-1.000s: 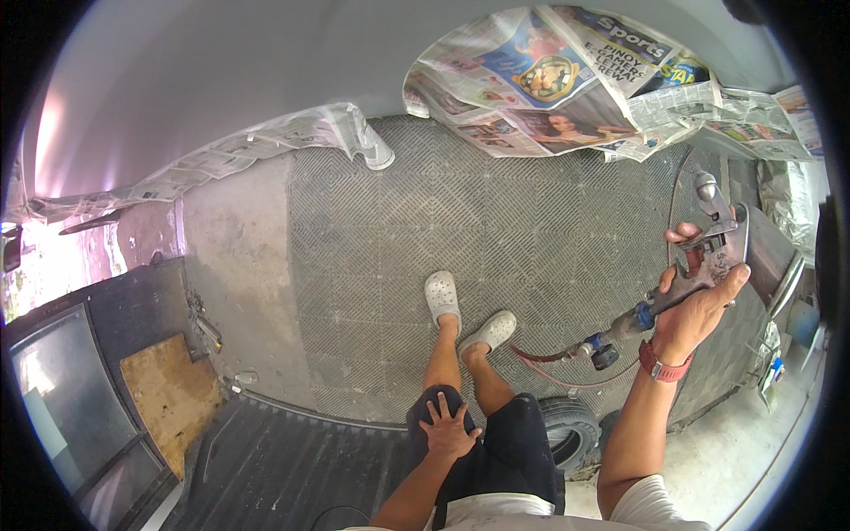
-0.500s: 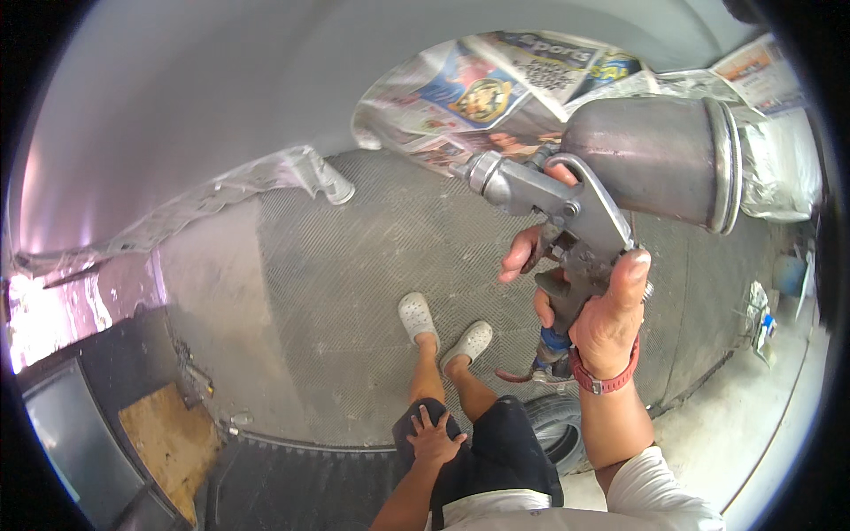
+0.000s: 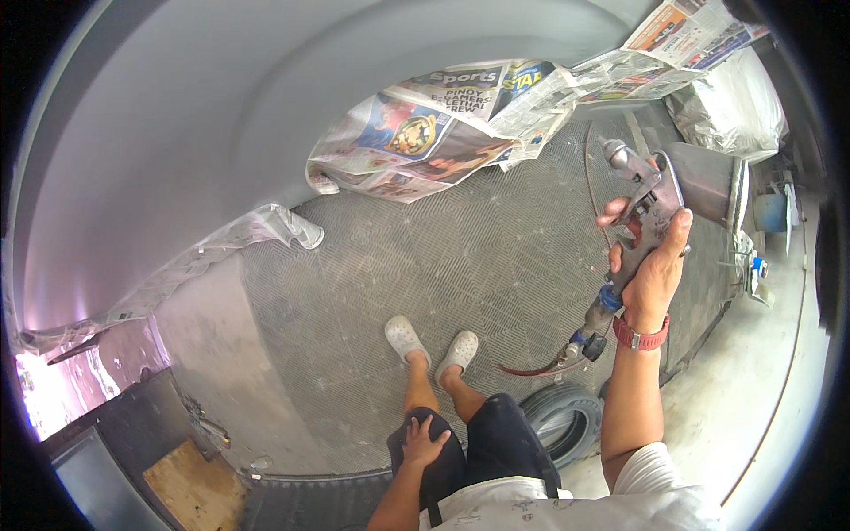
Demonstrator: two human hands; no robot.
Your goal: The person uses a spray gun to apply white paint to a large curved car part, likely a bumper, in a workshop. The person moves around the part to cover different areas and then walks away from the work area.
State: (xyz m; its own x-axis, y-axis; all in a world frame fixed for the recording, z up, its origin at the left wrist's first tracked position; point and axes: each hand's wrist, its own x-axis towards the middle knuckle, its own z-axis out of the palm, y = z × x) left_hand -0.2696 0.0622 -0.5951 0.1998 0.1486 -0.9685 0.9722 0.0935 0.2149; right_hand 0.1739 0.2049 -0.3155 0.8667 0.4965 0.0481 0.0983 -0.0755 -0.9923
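Spray gun [image 3: 651,208] is up on the person's right, off the floor mat [image 3: 460,257], gripped by the right hand [image 3: 653,274]. Fingers [image 3: 613,211] are wrapped round the handle near the trigger; can't tell if they're squeezing it. The left hand [image 3: 425,444] just rests on the dark shorts [image 3: 509,442] at the knee, fingers a bit spread.

What could go wrong, imo: the nozzle faces up and left, so an accidental squeeze could send spray toward the newspaper [image 3: 460,146] and the grey body panel [image 3: 195,159]. The metal cup [image 3: 708,184] sticks out sideways, so a loose lid could mean drips. The red hose [image 3: 531,373] runs near the tyre [image 3: 588,429] and the pale clogs [image 3: 403,336], so a snag or trip seems possible. Loose paper edges could also flap against the panel if air hits them.

As for writing, newspaper is basically it: bold dark headlines, yellow title lettering on blue, and columns too tiny to read, plus an orange block on the upper sheet. No brand or label that anyone could make out on the gun.
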